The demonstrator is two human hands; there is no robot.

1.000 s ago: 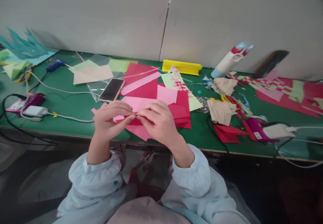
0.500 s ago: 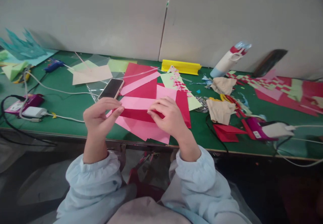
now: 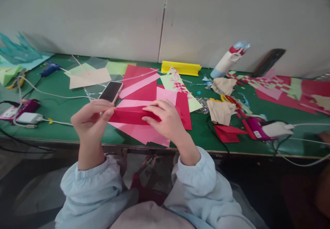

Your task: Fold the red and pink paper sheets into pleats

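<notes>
A folded red paper strip [image 3: 130,116] is held up level above the table. Its left end is pinched between the thumb and fingers of my left hand [image 3: 93,119]. Further right, my right hand [image 3: 167,120] grips the same strip, thumb in front and fingers along the top edge. Under and in front of the strip lie pink sheets [image 3: 144,134]. Behind it are a red sheet [image 3: 134,74] with a pink strip across it, and a phone [image 3: 110,91] just beyond my left hand.
On the green table [image 3: 190,141] stand a white bottle [image 3: 229,61] and a yellow folded piece [image 3: 180,68]. Cloth scraps [image 3: 222,112], a purple power block [image 3: 257,128] and cables are at the right. A blue glue gun [image 3: 50,69] and a white charger [image 3: 29,118] are at the left.
My left hand has moved left with the strip's end. My right hand has shifted slightly left, with its fingers further apart. More of the strip's red face shows. The whole view has shifted a little.
</notes>
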